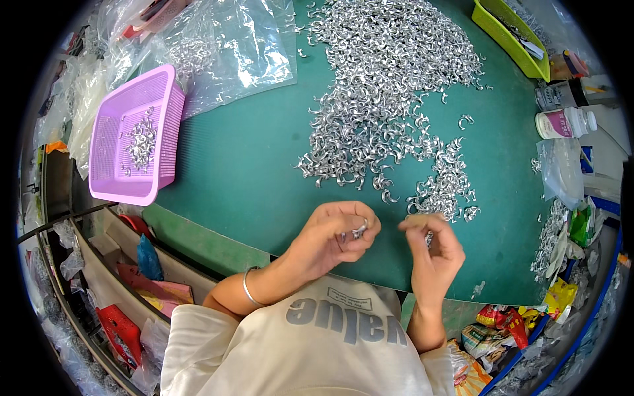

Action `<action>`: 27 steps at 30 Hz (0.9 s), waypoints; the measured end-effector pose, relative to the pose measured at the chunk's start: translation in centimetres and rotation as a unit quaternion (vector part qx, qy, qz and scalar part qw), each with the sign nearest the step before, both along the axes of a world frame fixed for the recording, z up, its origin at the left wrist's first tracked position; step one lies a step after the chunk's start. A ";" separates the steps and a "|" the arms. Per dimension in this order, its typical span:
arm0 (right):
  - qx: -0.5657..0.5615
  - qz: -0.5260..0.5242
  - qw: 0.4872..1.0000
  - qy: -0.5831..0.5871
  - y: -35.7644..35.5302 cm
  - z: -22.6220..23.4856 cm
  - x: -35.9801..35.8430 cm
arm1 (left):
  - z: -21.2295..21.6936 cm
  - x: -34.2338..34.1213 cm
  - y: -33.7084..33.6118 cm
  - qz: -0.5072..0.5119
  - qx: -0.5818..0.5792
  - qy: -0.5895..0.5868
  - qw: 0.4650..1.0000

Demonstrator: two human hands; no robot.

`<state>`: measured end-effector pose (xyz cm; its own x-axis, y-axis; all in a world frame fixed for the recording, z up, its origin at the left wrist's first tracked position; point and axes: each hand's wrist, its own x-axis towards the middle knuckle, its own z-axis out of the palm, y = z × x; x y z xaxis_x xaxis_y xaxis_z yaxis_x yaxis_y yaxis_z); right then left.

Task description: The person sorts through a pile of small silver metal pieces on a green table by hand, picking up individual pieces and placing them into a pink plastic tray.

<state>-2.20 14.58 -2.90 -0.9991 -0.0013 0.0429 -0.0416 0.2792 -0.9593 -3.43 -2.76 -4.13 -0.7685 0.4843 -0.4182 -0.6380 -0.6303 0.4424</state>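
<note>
My left hand [335, 237] is raised over the near edge of the green table, its fingers curled around small curved silver metal pieces [359, 229]. To its right, my right hand [437, 254] has thumb and forefinger brought together in a pinch. A bit of silver shows between its fingers, but whether it is held there cannot be made out. The two hands are apart. Just beyond them lies a small heap of the same curved pieces [444, 181], joined to a much larger pile [389, 59] that spreads toward the far side.
A pink-purple plastic basket [168, 132] with some metal pieces inside stands at the left. Behind it lies a clear plastic bag [257, 53]. A yellow-green tray [502, 30] and a white bottle [561, 123] sit at the right. The green table [231, 165] extends between them.
</note>
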 end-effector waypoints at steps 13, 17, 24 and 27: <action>0.294 0.000 0.942 0.164 -0.6 -2.6 -1.5 | -0.9 0.0 0.2 0.015 -0.140 0.002 0.990; 0.323 0.060 0.915 0.236 -0.7 -0.6 -0.6 | 0.4 -0.2 0.6 -0.038 -0.248 0.062 0.966; -0.045 -0.067 0.994 0.075 -1.4 0.0 -0.3 | 1.1 0.1 0.5 0.007 -0.294 0.149 0.944; -0.027 0.013 0.997 0.070 -1.0 -0.2 -0.4 | 1.2 0.3 0.3 -0.004 -0.302 0.166 0.939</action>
<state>-2.58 13.55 -3.05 -0.9830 -0.0206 0.1827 -0.1826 0.2236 -0.9574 -3.10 -2.47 -2.89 -0.9021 0.2427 -0.3567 -0.4057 -0.1955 0.8929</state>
